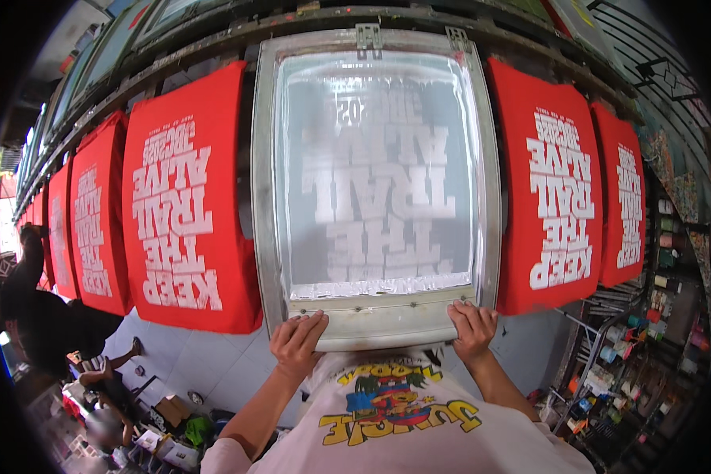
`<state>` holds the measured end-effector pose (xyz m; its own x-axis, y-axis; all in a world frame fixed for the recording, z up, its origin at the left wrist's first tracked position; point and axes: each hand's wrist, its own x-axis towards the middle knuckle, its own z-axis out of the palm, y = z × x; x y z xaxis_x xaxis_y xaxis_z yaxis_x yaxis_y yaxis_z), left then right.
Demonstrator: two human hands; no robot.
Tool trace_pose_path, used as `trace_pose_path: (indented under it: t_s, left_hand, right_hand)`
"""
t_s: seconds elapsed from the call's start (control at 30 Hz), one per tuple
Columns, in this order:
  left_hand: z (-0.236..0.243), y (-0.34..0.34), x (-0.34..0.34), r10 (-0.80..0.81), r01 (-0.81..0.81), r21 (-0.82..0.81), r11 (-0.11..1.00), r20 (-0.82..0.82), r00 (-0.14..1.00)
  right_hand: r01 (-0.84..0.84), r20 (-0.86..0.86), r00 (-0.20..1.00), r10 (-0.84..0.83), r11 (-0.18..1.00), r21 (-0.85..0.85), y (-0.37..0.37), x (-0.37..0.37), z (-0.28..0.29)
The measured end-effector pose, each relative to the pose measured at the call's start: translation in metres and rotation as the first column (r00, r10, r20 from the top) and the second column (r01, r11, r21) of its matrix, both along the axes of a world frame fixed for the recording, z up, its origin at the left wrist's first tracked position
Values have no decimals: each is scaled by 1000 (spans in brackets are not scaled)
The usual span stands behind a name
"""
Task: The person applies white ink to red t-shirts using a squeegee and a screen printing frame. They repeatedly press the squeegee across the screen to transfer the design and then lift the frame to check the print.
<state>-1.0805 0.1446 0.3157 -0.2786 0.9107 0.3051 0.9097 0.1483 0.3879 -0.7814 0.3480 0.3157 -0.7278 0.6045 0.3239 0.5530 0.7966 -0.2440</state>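
Note:
A silkscreen frame [489,205] with pale metal rails lies in front of me. Lettering shows through its grey mesh [300,229], and a band of white ink [379,286] runs along the near end of the mesh. My left hand [298,346] grips the near left corner, its fingers curled over the rail. At the near right corner my right hand [474,333] is closed over the same rail. Two metal hinges [367,41] sit at the far end. Whatever lies beneath the frame is largely hidden.
Red cloth pieces with white lettering flank the frame: one on the left [233,205], one on the right [517,197], with several more along the row. A person in black [35,308] stands at left. Paint containers [608,355] crowd a rack at lower right.

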Motion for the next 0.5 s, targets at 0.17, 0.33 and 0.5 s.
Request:
trace_pose_path:
  t_s: [0.17, 0.33, 0.5]
  left_hand:
    - [-11, 96, -72, -17, 19, 54, 998, -35, 999]
    - [-24, 226, -163, -45, 74, 223, 972, -129, 991]
    - [1, 347, -236, 88, -90, -19, 996, -111, 990]
  right_hand:
    - [-47, 36, 998, 45, 998, 42, 98, -64, -7]
    - [-93, -100, 989, 112, 980, 175, 228, -154, -21]
    - [-122, 70, 991, 116, 988, 94, 366, -229, -2]
